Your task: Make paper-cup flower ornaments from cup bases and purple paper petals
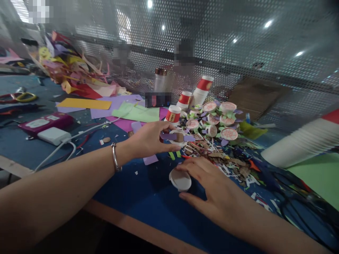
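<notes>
My left hand [148, 139] is closed in a pinch on a cup-bottom disc [179, 137], whose pale round base carries a brown cardboard piece and purple paper strips. Below it, a white cup bottom [180, 180] lies face up on the blue tabletop [148, 197]. Around its right side curves my right hand [209, 190], fingers and thumb apart, with the fingertips at its upper edge and the thumb just by its lower edge. Several finished-looking discs with red prints and green and purple tabs [229, 134] are piled beyond my hands.
Stacked red-and-white paper cups [202, 91] stand at the back, and a long stack [304, 141] leans at right. Paper scraps [217, 158] litter the middle. Coloured sheets [137, 112], a purple device [47, 121], a white cable [79, 132] and scissors [26, 96] lie left. Black cables [299, 201] lie right.
</notes>
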Demonstrator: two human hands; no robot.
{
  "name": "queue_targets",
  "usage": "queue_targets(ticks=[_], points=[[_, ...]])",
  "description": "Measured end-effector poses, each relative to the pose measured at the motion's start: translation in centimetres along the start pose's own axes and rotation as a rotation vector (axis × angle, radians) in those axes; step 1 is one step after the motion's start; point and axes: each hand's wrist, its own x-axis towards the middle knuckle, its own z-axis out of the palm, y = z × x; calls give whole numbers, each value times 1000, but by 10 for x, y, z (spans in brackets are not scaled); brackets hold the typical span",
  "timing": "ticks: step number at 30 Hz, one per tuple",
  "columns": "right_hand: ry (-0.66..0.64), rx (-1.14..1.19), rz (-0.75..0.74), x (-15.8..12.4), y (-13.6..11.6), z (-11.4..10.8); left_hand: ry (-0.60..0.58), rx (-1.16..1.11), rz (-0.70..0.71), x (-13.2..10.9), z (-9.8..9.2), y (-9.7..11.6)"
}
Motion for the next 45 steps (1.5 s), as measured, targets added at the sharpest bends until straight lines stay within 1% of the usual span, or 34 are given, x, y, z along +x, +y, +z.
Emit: queue_targets(ticks=[6,8,10,12,14,17,22,29,37,45], points=[[-9,20,5,2,2,-3,-22,44,11,0,-1,1],[60,6,-5,2,1,-10,-26,66,7,0,-1,4],[178,-31,-2,2,0,-19,-32,89,-6,-1,-1,7],[281,-57,45,4,-1,-29,-37,103,-6,-2,1,10],[309,-44,94,7,-1,-35,-37,119,27,-4,3,12],[308,-17,106,15,0,-36,-39,158,91,-6,8,15],[292,-30,115,25,4,-31,-65,170,123,-9,12,21],[271,-55,116,28,9,-28,-63,155,100,-11,14,25],[253,-6,110,26,14,-25,-87,139,50,-11,15,25],[244,5,112,27,16,-23,-98,33,-24,-11,17,25]])
